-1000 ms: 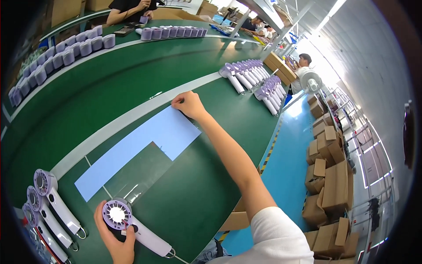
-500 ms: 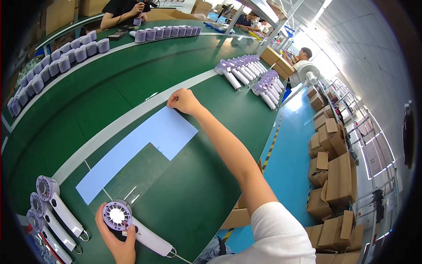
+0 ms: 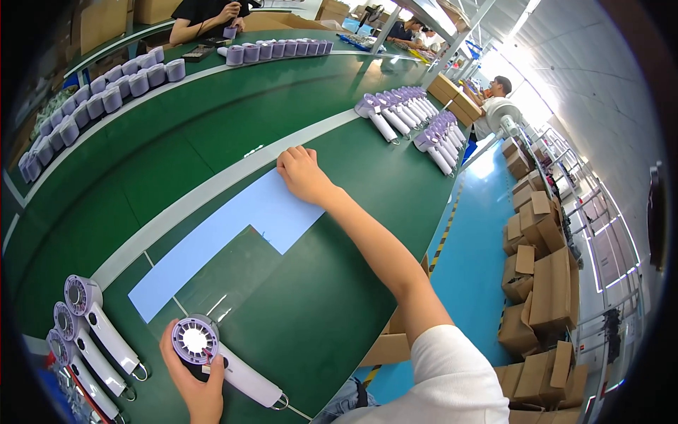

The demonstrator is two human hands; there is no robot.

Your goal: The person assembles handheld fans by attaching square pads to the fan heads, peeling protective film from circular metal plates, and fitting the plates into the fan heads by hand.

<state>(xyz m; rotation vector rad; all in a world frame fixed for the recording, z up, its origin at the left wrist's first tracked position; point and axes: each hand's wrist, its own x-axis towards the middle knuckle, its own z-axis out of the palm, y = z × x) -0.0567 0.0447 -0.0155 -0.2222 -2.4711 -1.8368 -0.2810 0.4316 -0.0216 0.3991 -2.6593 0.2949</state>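
Note:
My left hand (image 3: 198, 385) is wrapped round the lilac head of a white-handled handheld fan (image 3: 244, 378) lying on the green table. The fan's round grille faces up, with short red wire near its lower rim. Out ahead, my right hand (image 3: 302, 175) rests over the far corner of a pale blue L-shaped sheet (image 3: 212, 230). Its fingers are curled together, and whatever lies between the fingertips is hidden. Beside the sheet's inner edge lies a clear, shiny film (image 3: 226, 279). Left of my left hand, three more handheld fans (image 3: 106, 332) lie side by side.
Rows of lilac-and-white fans (image 3: 399, 113) lie at the table's far right. Across the green surface stand lilac fan housings (image 3: 106, 95) in rows, near a person in a dark top (image 3: 205, 21). Cardboard boxes (image 3: 547, 297) line the blue floor (image 3: 459, 261) at right.
My right hand has moved from gripping at the sheet's far corner to lying over it, fingers more curled under. The left hand stays on the fan. The whole view has shifted slightly.

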